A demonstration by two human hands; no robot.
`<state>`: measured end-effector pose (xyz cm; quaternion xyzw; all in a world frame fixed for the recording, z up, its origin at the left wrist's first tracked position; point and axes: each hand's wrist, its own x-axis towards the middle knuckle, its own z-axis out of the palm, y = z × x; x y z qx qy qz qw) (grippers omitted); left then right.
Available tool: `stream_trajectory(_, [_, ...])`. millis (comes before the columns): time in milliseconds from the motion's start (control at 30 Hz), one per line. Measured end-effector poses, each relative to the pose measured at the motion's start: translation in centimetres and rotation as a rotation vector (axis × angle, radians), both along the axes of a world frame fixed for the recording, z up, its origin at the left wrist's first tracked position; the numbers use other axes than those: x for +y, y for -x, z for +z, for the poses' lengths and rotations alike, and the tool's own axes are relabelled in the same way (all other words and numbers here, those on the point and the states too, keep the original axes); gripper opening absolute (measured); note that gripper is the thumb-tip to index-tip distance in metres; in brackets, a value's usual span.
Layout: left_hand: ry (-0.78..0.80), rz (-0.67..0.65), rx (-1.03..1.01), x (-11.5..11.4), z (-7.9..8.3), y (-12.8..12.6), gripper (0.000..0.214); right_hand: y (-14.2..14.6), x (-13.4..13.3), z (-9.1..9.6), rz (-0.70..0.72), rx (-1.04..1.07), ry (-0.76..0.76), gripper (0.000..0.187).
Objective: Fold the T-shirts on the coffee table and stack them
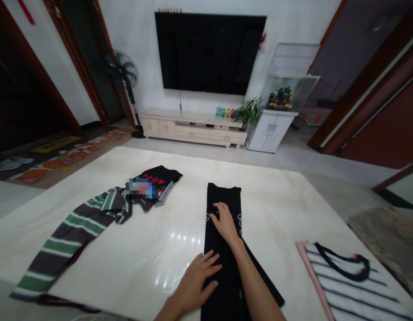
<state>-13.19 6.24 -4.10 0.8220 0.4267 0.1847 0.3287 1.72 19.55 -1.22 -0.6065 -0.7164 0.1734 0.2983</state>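
This is a home living room. A wall-mounted TV (pixel 209 52) hangs at upper centre above a low cabinet (pixel 193 128), with a fan (pixel 124 76) at upper left. A fish tank (pixel 287 91) and plant (pixel 248 112) sit to the right.

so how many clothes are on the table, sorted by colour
black: 2, the long folded garment and the printed top
green and grey striped: 1, the green striped top
white with dark stripes: 1, the white striped garment
total: 4
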Motion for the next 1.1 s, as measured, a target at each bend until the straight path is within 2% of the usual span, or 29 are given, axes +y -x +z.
stream_trajectory(133, [-0.032,-0.001,0.007,-0.1,0.0,-0.1,0.044,-7.9,-7.4,-0.2,-0.124,-0.036,0.029,0.036])
stream_trajectory(200, [-0.055,0.004,0.012,-0.1,-0.2,-0.2,0.043,-11.1,-11.3,-0.8,-0.178,-0.047,0.180,0.036])
stream_trajectory(267, [-0.081,0.012,0.014,0.0,-0.3,-0.2,0.041,-12.8,-14.3,-1.5,-0.169,-0.068,0.323,0.026])
stream_trajectory(333, [-0.097,0.010,0.023,0.0,-0.3,-0.3,0.041,-12.7,-16.2,-1.8,-0.152,-0.105,0.343,0.010])
stream_trajectory(400, [-0.100,-0.006,0.042,-0.3,-0.2,-0.2,0.041,-11.3,-17.2,-1.2,-0.165,-0.133,0.211,0.006])
stream_trajectory(467, [-0.097,-0.032,0.060,-0.9,0.2,-0.1,0.042,-9.0,-17.9,0.1,-0.139,-0.131,0.054,0.012])
stream_trajectory(533, [-0.084,-0.064,0.073,-2.0,0.6,0.2,0.043,-6.7,-18.6,1.4,-0.047,-0.139,-0.047,0.021])
stream_trajectory(633, [-0.044,-0.141,0.092,-4.3,1.2,0.9,0.044,-4.3,-20.1,2.2,0.182,-0.217,-0.043,0.037])
stream_trajectory(733, [-0.020,-0.223,0.113,-6.0,1.2,1.8,0.047,-4.2,-21.5,1.0,0.365,-0.295,0.001,0.053])
stream_trajectory(867, [0.001,-0.240,0.141,-6.4,0.6,2.6,0.052,-6.4,-22.2,-2.0,0.440,-0.367,0.124,0.081])
stream_trajectory(1000, [0.028,-0.269,0.111,-6.4,0.2,2.4,0.048,-7.6,-22.4,-4.0,0.444,-0.399,0.121,0.080])
stream_trajectory(1100, [0.074,-0.287,0.076,-7.8,0.6,2.5,0.037,-7.6,-23.4,-4.2,0.485,-0.296,0.101,0.061])
